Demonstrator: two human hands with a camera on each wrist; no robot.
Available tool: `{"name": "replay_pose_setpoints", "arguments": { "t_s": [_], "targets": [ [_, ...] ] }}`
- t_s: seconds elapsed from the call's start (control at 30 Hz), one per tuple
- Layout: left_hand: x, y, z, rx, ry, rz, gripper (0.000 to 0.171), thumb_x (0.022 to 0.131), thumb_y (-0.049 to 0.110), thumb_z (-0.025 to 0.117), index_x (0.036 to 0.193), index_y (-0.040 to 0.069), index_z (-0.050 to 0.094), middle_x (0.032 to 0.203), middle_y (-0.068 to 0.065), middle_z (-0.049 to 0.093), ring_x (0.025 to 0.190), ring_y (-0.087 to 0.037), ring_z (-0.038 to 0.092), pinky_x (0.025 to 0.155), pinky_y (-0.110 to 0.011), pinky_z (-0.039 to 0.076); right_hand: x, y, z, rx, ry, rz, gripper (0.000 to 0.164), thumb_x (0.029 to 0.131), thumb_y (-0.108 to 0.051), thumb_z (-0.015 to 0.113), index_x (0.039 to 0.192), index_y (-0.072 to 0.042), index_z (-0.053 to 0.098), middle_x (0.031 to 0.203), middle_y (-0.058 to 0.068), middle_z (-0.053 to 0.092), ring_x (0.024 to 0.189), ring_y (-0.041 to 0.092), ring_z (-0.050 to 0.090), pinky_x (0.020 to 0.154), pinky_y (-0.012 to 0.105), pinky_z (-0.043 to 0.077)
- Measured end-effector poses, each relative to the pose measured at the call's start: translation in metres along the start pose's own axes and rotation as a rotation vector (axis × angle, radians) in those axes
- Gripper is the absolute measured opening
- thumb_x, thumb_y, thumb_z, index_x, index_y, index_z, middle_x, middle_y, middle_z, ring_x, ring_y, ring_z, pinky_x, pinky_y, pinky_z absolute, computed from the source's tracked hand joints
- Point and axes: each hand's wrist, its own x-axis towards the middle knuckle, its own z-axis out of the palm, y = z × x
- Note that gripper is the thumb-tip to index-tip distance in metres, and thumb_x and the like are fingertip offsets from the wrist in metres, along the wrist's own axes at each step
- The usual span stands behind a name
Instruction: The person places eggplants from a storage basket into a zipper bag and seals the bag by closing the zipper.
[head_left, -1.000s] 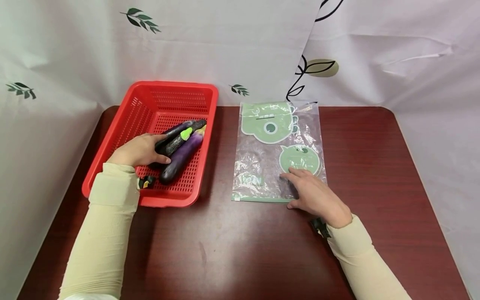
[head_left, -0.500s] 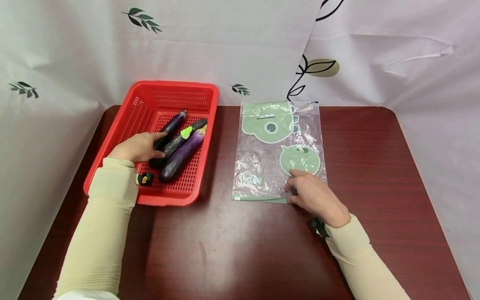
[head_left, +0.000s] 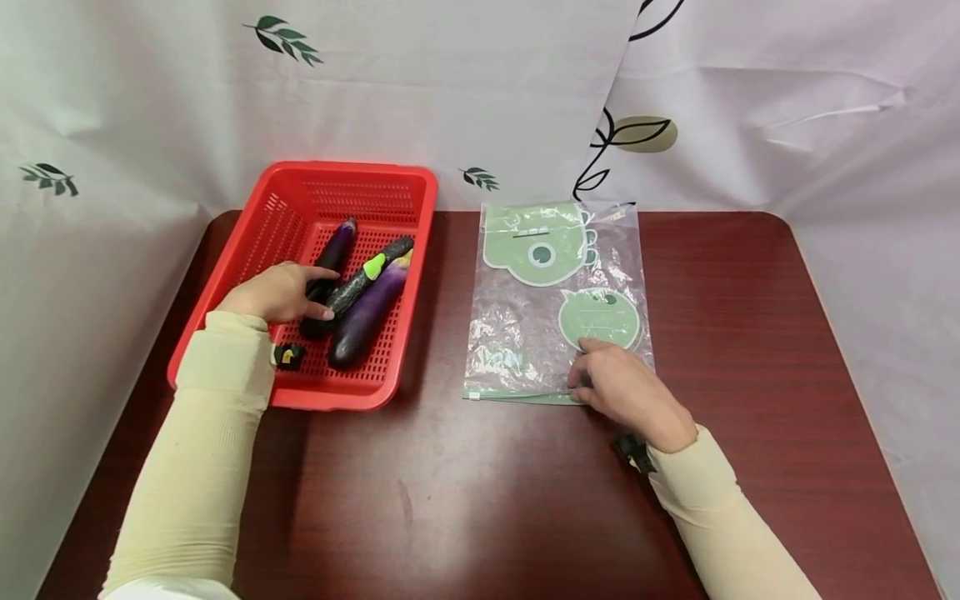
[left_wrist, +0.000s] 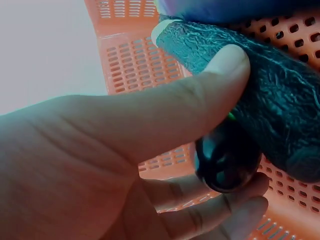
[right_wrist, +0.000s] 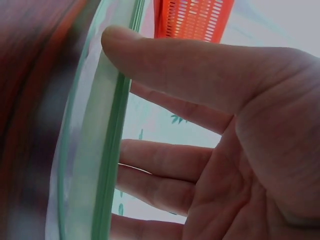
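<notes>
A red plastic basket (head_left: 341, 398) at the left of the table holds a dark bumpy cucumber (head_left: 352, 292) with a lime-green patch, a small dark eggplant (head_left: 336, 250) and a larger purple eggplant (head_left: 367, 321). My left hand (head_left: 272, 292) reaches inside; its thumb rests on the cucumber (left_wrist: 280, 95), its fingers extending past the small eggplant's round end (left_wrist: 225, 162). To the right lies a clear zip bag (head_left: 517, 308) with green cartoon prints. My right hand (head_left: 626, 390) pinches its near zip edge (right_wrist: 107, 150), thumb on one side and fingers on the other.
Under everything is a dark red-brown wooden table (head_left: 450, 500). A white leaf-print curtain (head_left: 450, 83) hangs along the back and sides, right behind the basket and bag. Small black devices (head_left: 633, 454) are strapped to the wrists.
The small eggplant has swung leftward away from the cucumber beneath my left hand. My right fingers have curled in onto the zip edge, whose strips now stand slightly apart.
</notes>
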Motion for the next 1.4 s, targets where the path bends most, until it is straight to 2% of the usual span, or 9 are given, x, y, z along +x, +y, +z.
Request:
{"name": "replay_pose_setpoints", "arguments": {
  "t_s": [0.23, 0.4, 0.53, 0.63, 0.73, 0.8, 0.93, 1.03, 1.4],
  "targets": [
    [-0.001, 0.0, 0.0, -0.033, 0.003, -0.033, 0.07, 0.087, 0.031, 0.078, 0.146, 0.005, 0.051, 0.139, -0.04, 0.045, 0.129, -0.054, 0.043, 0.101, -0.065, 0.038, 0.001, -0.001, 0.0, -0.017, 0.013, -0.02, 0.017, 0.078, -0.004, 0.08, 0.071, -0.018, 0.071, 0.086, -0.002, 0.069, 0.122, 0.034, 0.06, 0.089, 0.045, 0.053],
    [-0.002, 0.001, 0.0, -0.025, 0.023, -0.033, 0.065, 0.088, 0.029, 0.077, 0.144, 0.006, 0.053, 0.127, -0.039, 0.055, 0.108, -0.046, 0.052, 0.088, -0.056, 0.046, 0.003, -0.002, 0.002, -0.023, 0.041, -0.005, 0.022, 0.076, 0.002, 0.074, 0.066, -0.016, 0.066, 0.08, -0.002, 0.069, 0.119, 0.035, 0.063, 0.088, 0.045, 0.054],
    [-0.003, 0.002, -0.001, -0.031, 0.039, -0.042, 0.061, 0.089, 0.026, 0.076, 0.143, 0.006, 0.055, 0.118, -0.035, 0.061, 0.096, -0.04, 0.052, 0.074, -0.047, 0.045, 0.007, -0.002, 0.004, -0.053, 0.048, 0.012, 0.019, 0.077, 0.002, 0.073, 0.068, -0.014, 0.067, 0.08, 0.003, 0.073, 0.116, 0.036, 0.064, 0.085, 0.046, 0.055],
    [-0.005, 0.003, -0.002, -0.051, 0.043, -0.054, 0.06, 0.09, 0.025, 0.075, 0.143, 0.006, 0.055, 0.109, -0.029, 0.064, 0.085, -0.036, 0.051, 0.066, -0.042, 0.042, 0.008, -0.003, 0.005, -0.077, 0.051, 0.026, 0.02, 0.08, -0.002, 0.075, 0.068, -0.014, 0.065, 0.078, 0.0, 0.068, 0.094, 0.029, 0.07, 0.073, 0.043, 0.055],
    [-0.009, 0.005, -0.003, -0.077, 0.054, -0.07, 0.058, 0.092, 0.024, 0.071, 0.144, 0.005, 0.054, 0.087, -0.019, 0.063, 0.069, -0.028, 0.046, 0.059, -0.038, 0.039, 0.008, -0.003, 0.006, -0.07, 0.071, 0.045, 0.026, 0.082, -0.001, 0.073, 0.066, -0.015, 0.058, 0.072, -0.002, 0.056, 0.068, 0.019, 0.059, 0.061, 0.037, 0.05],
    [-0.012, 0.007, -0.005, -0.088, 0.074, -0.076, 0.056, 0.093, 0.023, 0.067, 0.144, 0.004, 0.053, 0.07, -0.01, 0.055, 0.058, -0.023, 0.041, 0.056, -0.037, 0.037, 0.008, -0.002, 0.006, -0.059, 0.086, 0.063, 0.025, 0.083, 0.0, 0.071, 0.068, -0.014, 0.057, 0.07, -0.002, 0.052, 0.063, 0.017, 0.053, 0.058, 0.036, 0.047],
    [-0.021, 0.011, -0.007, -0.098, 0.137, -0.089, 0.055, 0.092, 0.022, 0.062, 0.144, 0.004, 0.054, 0.051, 0.0, 0.036, 0.045, -0.016, 0.034, 0.052, -0.036, 0.036, 0.006, 0.0, 0.005, -0.036, 0.106, 0.098, 0.015, 0.085, 0.001, 0.069, 0.076, -0.011, 0.065, 0.074, -0.001, 0.061, 0.068, 0.02, 0.061, 0.062, 0.04, 0.05],
    [-0.028, 0.015, -0.007, -0.105, 0.172, -0.109, 0.055, 0.092, 0.023, 0.063, 0.143, 0.005, 0.055, 0.049, 0.001, 0.036, 0.043, -0.015, 0.035, 0.049, -0.035, 0.036, 0.005, 0.001, 0.004, -0.03, 0.117, 0.106, 0.012, 0.086, 0.0, 0.069, 0.08, -0.01, 0.068, 0.075, 0.0, 0.064, 0.068, 0.022, 0.063, 0.062, 0.042, 0.051],
    [-0.058, 0.041, -0.004, -0.138, 0.355, -0.162, 0.052, 0.092, 0.021, 0.059, 0.142, 0.006, 0.057, 0.048, 0.0, 0.038, 0.042, -0.016, 0.031, 0.043, -0.034, 0.031, 0.005, 0.002, 0.009, -0.037, 0.195, 0.098, 0.013, 0.093, -0.004, 0.064, 0.086, -0.011, 0.057, 0.057, -0.001, 0.048, 0.053, 0.023, 0.053, 0.049, 0.041, 0.043]
  ]
}}
